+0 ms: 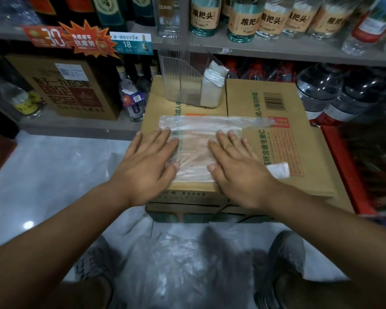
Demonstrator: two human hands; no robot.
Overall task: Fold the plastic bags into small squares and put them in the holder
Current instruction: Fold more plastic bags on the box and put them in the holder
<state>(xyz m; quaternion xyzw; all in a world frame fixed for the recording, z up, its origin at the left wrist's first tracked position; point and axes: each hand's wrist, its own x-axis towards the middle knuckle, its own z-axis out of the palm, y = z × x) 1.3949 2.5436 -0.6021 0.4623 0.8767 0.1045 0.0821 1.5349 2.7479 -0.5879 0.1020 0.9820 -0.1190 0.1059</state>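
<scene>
A clear plastic bag (196, 150) lies flat on top of a cardboard box (299, 179), with a handle strip stretching to the right. My left hand (151, 159) presses its left part with straight, spread fingers. My right hand (234, 161) lies flat on its right part in the same way. Behind the bag stands a clear ribbed holder (181, 81) on the box, with folded white bags (213, 85) in its right compartment. A small folded white square (277, 170) lies on the box to the right of my right hand.
A heap of loose clear bags (176, 259) lies on the floor between my feet. Shelves with bottles (241, 18) and a brown carton (69, 90) rise behind the box. Large water bottles (334, 90) and a red crate (343, 166) stand to the right.
</scene>
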